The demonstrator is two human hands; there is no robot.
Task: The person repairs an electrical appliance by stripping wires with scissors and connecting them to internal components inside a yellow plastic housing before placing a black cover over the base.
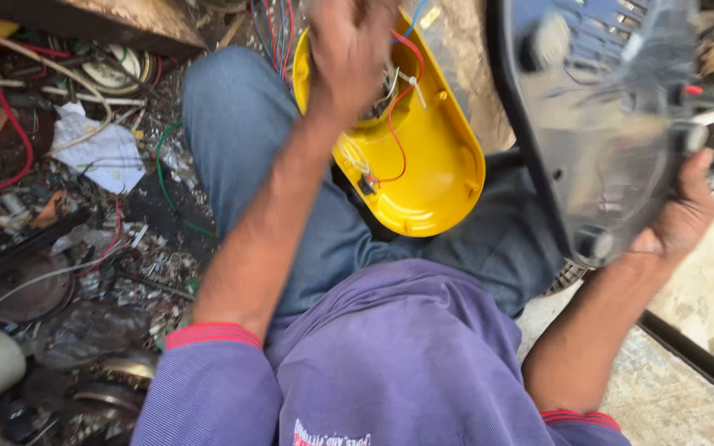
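Reaching forward over a purple shirt (406,355) and a blue-jeaned knee (245,132), the left hand (349,49) bends at the wrist into a yellow plastic shell (435,177); it is blurred, so whether its fingers are together or apart cannot be told. Red and white wires (398,107) lie inside the shell, which rests on the lap. The right hand (683,211) has its fingers clamped on the rim of a dark translucent cover (605,107), held up beside the shell. Scrap litters the floor (68,206).

A scrap-salvage or repair workshop, worked at ground level: tangled red and green wires (10,124), rusty round metal discs (30,289), crumpled white paper (101,153) and metal shavings (154,268) litter the dirty floor.
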